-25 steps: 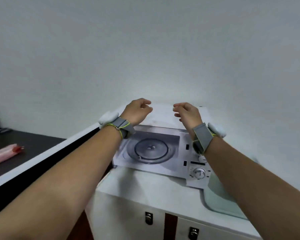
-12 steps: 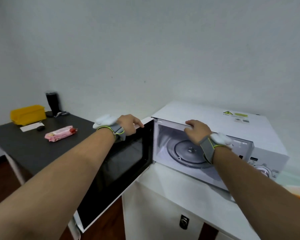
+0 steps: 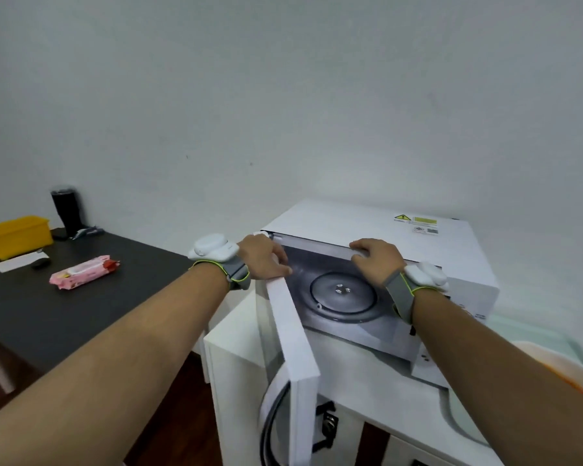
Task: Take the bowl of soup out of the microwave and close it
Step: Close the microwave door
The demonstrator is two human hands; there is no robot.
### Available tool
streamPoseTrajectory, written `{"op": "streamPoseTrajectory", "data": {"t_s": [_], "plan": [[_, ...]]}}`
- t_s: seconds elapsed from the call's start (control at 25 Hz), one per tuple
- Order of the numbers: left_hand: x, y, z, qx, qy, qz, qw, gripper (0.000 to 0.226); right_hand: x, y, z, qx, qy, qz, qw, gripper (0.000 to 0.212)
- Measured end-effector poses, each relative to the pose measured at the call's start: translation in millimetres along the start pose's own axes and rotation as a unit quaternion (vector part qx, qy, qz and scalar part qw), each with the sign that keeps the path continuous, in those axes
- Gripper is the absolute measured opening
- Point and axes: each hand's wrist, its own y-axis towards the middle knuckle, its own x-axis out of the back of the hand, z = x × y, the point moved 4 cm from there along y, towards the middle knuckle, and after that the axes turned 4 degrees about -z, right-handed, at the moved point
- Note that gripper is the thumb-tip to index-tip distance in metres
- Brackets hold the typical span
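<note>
The white microwave (image 3: 367,220) stands on a white cabinet with its cavity showing. The glass turntable (image 3: 342,294) inside is bare. The microwave door (image 3: 293,331) stands about half swung, its white edge facing me. My left hand (image 3: 263,258) grips the door's top edge near the hinge side. My right hand (image 3: 374,260) lies on the top front edge of the microwave, fingers over the lip. The bowl of soup (image 3: 569,368), white with orange inside, sits on the cabinet at the far right, mostly hidden by my right forearm.
A pale green tray (image 3: 468,422) lies on the white cabinet (image 3: 236,348) under the bowl. To the left, a dark table (image 3: 31,314) carries a pink wipes pack (image 3: 83,272), a yellow bin (image 3: 14,233) and a black tumbler (image 3: 66,210).
The door has swung from wide open on the left toward the cavity, my left hand moving right with it. My right hand stays on the microwave's top front edge.
</note>
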Motion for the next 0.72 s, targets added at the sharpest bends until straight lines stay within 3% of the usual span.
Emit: {"op": "streamPoseTrajectory", "data": {"t_s": [0.12,0.28,0.72], "plan": [[-9.5,1.0,-20.7,-0.063,-0.099,0.041,0.992,0.031,22.2,-4.3,-11.3,-0.03,0.028,0.0,0.999,0.03],[-18.9,10.9,-43.9,-0.119,-0.164,0.015,0.979,0.028,48.9,-11.0,-32.4,-0.075,0.033,0.003,0.997,0.027],[-36.9,55.8,-79.9,-0.062,-0.129,-0.131,0.981,0.037,78.1,-35.0,-61.5,-0.098,0.034,-0.008,0.995,0.032]]}}
